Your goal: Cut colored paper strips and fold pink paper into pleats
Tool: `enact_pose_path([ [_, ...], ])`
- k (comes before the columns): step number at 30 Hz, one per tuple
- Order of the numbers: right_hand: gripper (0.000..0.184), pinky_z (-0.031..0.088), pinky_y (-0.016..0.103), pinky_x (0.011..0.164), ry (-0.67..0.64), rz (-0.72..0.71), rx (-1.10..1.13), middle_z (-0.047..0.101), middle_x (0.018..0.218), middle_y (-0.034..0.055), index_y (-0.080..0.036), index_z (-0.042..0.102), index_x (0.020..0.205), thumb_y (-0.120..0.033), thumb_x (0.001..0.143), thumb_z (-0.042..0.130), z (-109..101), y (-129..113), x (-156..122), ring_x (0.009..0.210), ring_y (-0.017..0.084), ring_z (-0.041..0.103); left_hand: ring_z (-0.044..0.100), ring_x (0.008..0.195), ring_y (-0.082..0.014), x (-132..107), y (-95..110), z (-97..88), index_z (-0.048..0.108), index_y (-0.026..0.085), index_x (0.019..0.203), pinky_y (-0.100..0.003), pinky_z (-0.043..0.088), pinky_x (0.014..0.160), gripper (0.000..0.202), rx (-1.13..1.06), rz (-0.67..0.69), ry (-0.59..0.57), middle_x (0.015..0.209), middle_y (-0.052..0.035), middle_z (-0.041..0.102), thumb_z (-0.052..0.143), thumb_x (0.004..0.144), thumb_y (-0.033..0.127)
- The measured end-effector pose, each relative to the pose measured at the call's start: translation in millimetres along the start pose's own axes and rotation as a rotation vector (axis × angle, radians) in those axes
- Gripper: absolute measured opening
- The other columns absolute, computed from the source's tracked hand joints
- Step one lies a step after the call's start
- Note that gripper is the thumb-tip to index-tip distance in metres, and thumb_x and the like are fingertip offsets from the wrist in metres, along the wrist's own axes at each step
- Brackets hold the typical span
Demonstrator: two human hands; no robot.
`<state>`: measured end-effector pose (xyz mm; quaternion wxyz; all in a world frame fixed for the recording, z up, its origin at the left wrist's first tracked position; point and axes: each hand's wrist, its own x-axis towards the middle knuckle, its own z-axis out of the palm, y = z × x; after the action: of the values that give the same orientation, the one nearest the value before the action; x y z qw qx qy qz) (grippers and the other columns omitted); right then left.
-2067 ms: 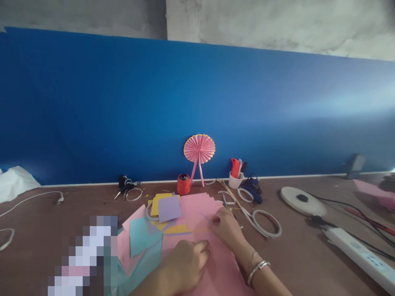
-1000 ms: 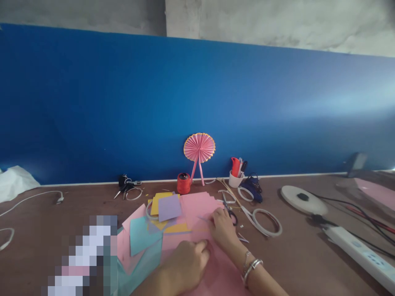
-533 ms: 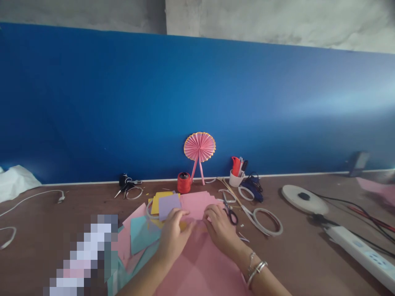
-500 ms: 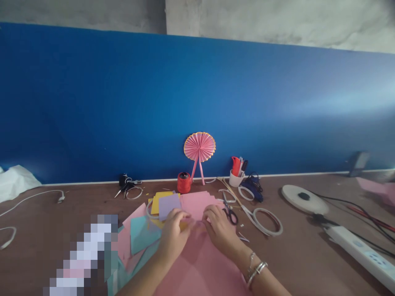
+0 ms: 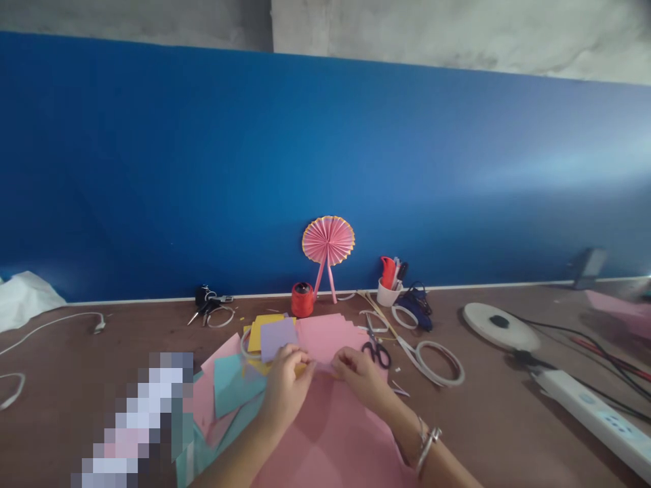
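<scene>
Between my two hands is a thin, pale purple-pink strip of paper, partly hidden by the fingers. My left hand pinches its left end; my right hand, bracelets at the wrist, pinches the right end. Both hands are over a large pink paper sheet. Beyond them lie more pink sheets, a purple paper square and yellow paper. Left of my left hand is teal paper. Black-handled scissors rest just past my right hand.
A pleated pink paper fan leans on the blue panel, beside a red spool. Right of it are a white cup with pens and a tape roll. A power strip lies far right; keys lie left.
My right hand has drawn slightly toward me, its fingers more curled, and more of the strip shows between the hands. My left hand has barely moved.
</scene>
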<state>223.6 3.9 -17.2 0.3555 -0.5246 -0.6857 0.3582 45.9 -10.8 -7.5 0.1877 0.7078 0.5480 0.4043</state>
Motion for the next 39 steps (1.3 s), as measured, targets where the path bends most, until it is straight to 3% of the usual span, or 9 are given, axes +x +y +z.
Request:
enact_pose_path([
  [3,0.020,0.035,0.026,0.062,0.074,-0.050,-0.241,0.054,0.069,0.0015,-0.016,0.051,0.064,-0.020,0.082,0.044,2.2,6.2,-1.5,0.067,0.014,0.047,0.057,0.090,-0.0222,-1.6,8.2,-7.4,0.061,0.019,0.082,-0.034,0.044,0.081,0.015,0.192,0.048,-0.067,0.087,-0.0056,0.063,0.050,0.081,0.009],
  [6,0.020,0.033,0.027,0.065,0.100,-0.059,-0.460,0.053,0.073,0.0038,-0.016,0.048,0.061,-0.016,0.080,0.044,4.6,10.8,-2.6,0.070,0.015,0.046,0.058,0.084,-0.0203,-4.0,16.5,-12.8,0.059,0.019,0.079,-0.029,0.042,0.073,0.018,0.301,-0.031,-0.203,0.082,-0.0048,0.064,0.048,0.080,0.004],
  [12,0.021,0.031,0.027,0.068,0.037,-0.020,-0.575,0.056,0.077,0.0059,-0.015,0.053,0.062,-0.013,0.081,0.045,6.8,11.1,-1.5,0.074,0.016,0.049,0.061,0.072,-0.0161,-6.4,14.1,-9.1,0.060,0.018,0.075,-0.023,0.037,0.063,0.017,0.284,-0.146,-0.397,0.074,-0.0022,0.066,0.051,0.076,0.004],
  [39,0.019,0.029,0.027,0.068,-0.014,0.043,-0.678,0.059,0.082,0.0088,-0.013,0.061,0.068,-0.014,0.080,0.047,10.2,10.3,1.0,0.079,0.018,0.050,0.061,0.084,-0.0210,-10.3,15.2,-7.7,0.061,0.016,0.084,-0.029,0.040,0.073,0.024,0.432,-0.047,-0.478,0.087,-0.0077,0.066,0.039,0.084,0.006],
])
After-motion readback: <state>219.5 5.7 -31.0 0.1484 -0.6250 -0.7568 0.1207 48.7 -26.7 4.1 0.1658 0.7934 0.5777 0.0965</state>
